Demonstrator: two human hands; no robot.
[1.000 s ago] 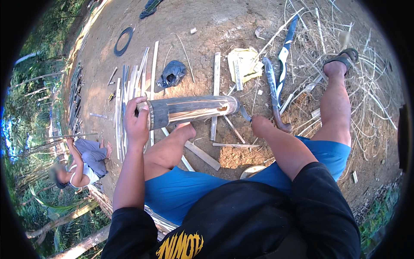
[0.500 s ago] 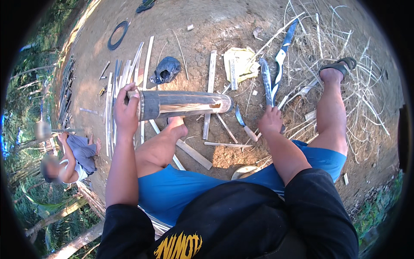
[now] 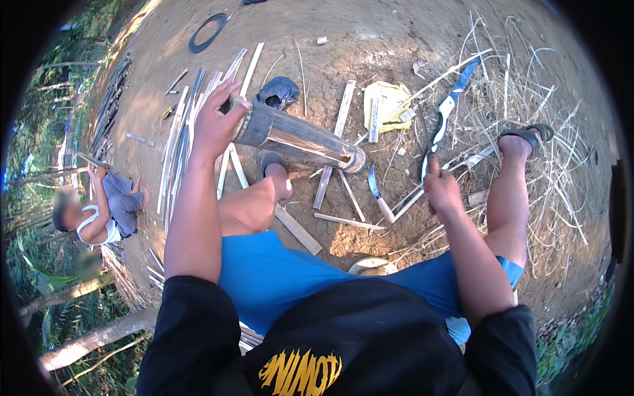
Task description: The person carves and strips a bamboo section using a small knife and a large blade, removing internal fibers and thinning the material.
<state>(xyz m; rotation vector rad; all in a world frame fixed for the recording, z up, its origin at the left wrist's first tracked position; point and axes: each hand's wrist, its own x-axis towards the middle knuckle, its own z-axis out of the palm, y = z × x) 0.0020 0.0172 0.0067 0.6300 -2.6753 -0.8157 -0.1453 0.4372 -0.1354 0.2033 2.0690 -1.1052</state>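
Note:
My left hand [image 3: 221, 122] grips the near-left end of a thick dark bamboo tube [image 3: 310, 135]. A long slot is cut in its side, showing pale splints inside, and its far end tilts down to the right. My right hand [image 3: 444, 191] is closed around the handle of a machete [image 3: 432, 164]; its blade is turned so that it hardly shows. Between the hands a small curved knife [image 3: 383, 206] with a pale wooden handle lies on the ground. Beyond my right hand lies a long black, white and blue sheath-like piece [image 3: 444, 112].
Bamboo strips [image 3: 181, 145] lie at the left, and thin shavings [image 3: 528, 152] are heaped at the right. A black plastic bag [image 3: 279, 92], a yellow sack [image 3: 388, 99] and a black coil [image 3: 207, 33] lie farther off. Another person [image 3: 109, 198] squats at the far left.
The bamboo tube has swung from nearly level to slanting down rightward. My right hand has moved right with the machete, whose broad blade has turned out of sight.

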